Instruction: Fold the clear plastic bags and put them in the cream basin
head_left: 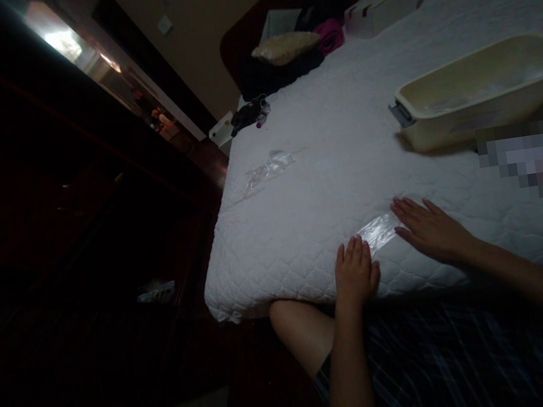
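Observation:
My left hand [355, 272] lies flat on the near edge of a white quilted mattress [328, 175], fingers stretched out. My right hand [429, 228] also lies flat, fingers extended. Between the two hands a clear plastic bag [379, 230] is spread on the mattress, and both hands touch or press its ends. A second crumpled clear plastic bag [267, 169] lies farther away to the left.
A cream plastic tub [478, 90] stands on the mattress at the right. Dark clothes, a beige cushion [286, 46], a pink cloth [330, 35] and a white box [382, 6] sit at the far end. The floor at left is dark, with a power strip [156, 292].

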Available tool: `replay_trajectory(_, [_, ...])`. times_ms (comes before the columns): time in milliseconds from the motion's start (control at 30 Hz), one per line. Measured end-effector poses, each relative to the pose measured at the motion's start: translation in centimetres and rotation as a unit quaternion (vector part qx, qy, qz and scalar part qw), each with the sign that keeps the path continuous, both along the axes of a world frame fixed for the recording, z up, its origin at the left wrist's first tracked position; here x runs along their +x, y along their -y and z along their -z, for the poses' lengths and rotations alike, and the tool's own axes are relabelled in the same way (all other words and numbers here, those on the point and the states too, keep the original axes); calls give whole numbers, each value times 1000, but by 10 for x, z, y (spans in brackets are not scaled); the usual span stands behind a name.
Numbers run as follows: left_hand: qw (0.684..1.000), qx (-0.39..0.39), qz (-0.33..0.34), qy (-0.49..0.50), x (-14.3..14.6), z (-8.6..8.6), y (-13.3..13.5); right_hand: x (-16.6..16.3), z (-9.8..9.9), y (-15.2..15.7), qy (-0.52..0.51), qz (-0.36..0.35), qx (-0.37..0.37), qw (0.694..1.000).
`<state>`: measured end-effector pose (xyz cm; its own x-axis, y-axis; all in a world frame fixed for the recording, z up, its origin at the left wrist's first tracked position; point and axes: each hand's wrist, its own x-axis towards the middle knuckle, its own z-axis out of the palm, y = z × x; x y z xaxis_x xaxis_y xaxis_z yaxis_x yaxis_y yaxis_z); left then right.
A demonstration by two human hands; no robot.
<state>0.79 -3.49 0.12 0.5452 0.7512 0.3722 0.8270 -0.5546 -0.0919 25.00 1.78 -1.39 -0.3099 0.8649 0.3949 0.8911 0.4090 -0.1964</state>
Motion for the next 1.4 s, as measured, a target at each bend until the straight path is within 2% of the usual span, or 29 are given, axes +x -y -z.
replay_trajectory(133, [1000,1,-8,12,0,2,1,0,-4,0,-22,51,3,998])
replay_trajectory(333, [998,23,-28,42,2,8,1,1,-17,12,-87,40,82,992])
replay_trajectory(467, [996,30,-71,51,5,10,1,1,-25,21,-86,-33,140,986])
replay_trajectory(633, [994,33,-89,59,6,12,2,-16,-29,19,-62,-156,121,978])
replay_trajectory(733, [994,31,-90,55,6,12,2,-32,-27,13,-42,-200,121,971])
replay_trajectory(933, [991,54,-71,96,7,11,2,-41,-22,10,-43,-182,101,977])
replay_trajectory(1200, [965,119,-32,231,-2,3,6,-35,-21,13,-131,-162,77,975])
replay_trajectory(1400, [966,123,-24,227,-12,-5,0,-31,-24,13,-169,-144,78,972])
